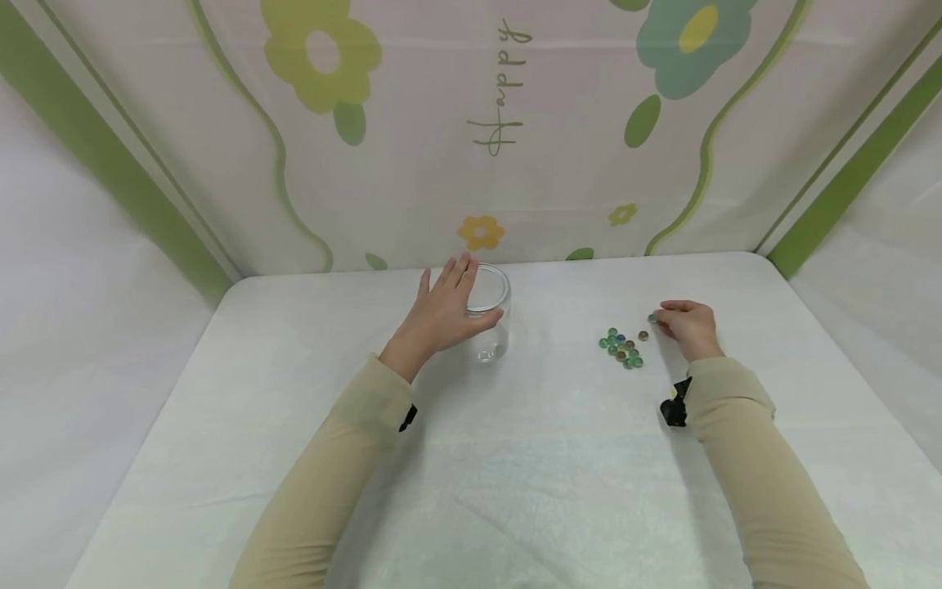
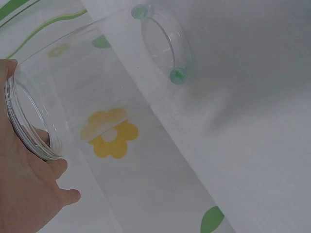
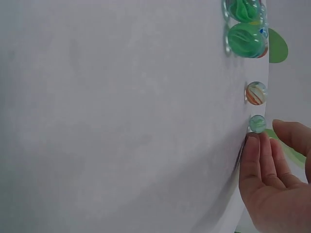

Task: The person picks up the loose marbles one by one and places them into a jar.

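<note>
A clear glass jar (image 1: 504, 327) stands upright on the table, with two green marbles (image 2: 178, 75) at its bottom. My left hand (image 1: 441, 317) holds it at the rim, thumb in front and fingers along the far side. At the right, my right hand (image 1: 688, 325) is low over the table, its fingertips at a pale green marble (image 3: 257, 124). The thumb stands a little apart from that marble. Beside it lies an orange-streaked marble (image 3: 256, 93). A loose cluster of green, blue and brown marbles (image 1: 613, 350) lies between the jar and this hand.
A white cloth covers the table (image 1: 515, 474). Behind its back edge hangs a curtain (image 1: 412, 188) printed with flowers, with white side hangings at left and right. Each wrist wears a black device (image 1: 675, 402).
</note>
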The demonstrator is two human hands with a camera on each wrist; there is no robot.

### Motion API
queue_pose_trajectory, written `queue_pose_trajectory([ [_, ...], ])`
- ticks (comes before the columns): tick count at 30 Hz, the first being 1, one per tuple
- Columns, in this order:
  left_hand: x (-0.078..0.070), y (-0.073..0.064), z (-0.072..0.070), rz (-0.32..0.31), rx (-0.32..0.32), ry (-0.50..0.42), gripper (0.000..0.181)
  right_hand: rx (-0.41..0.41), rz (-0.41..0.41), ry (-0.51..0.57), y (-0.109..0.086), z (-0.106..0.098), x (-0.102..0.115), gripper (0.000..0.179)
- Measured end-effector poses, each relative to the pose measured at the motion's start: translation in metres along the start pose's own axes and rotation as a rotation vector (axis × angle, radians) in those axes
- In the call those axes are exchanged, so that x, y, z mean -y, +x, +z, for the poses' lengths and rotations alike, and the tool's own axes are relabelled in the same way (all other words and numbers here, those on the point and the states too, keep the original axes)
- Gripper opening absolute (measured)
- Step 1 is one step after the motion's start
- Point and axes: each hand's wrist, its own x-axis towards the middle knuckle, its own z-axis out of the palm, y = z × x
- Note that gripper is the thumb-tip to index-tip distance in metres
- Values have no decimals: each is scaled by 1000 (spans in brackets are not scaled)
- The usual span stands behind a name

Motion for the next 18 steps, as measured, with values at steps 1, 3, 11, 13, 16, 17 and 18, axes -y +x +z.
queue_pose_trajectory([
  [1,0,0,0,-1,1,0,89,-1,-6,-13,0,1,0,48],
  [3,0,1,1,-3,1,-3,89,-6,-13,-37,0,3,0,48],
  [11,0,1,0,-4,5,1,89,-31,-21,-154,0,7,-1,45],
  [13,-1,1,1,-6,5,0,89,-32,-27,-173,-1,7,-1,44],
  [16,0,1,1,-11,8,-3,89,-31,-41,-191,-2,7,0,43],
  [17,0,1,1,-11,8,-3,89,-31,-45,-193,-2,7,0,43],
  [18,0,1,1,-12,7,-4,89,-31,-48,-194,-2,7,0,42],
])
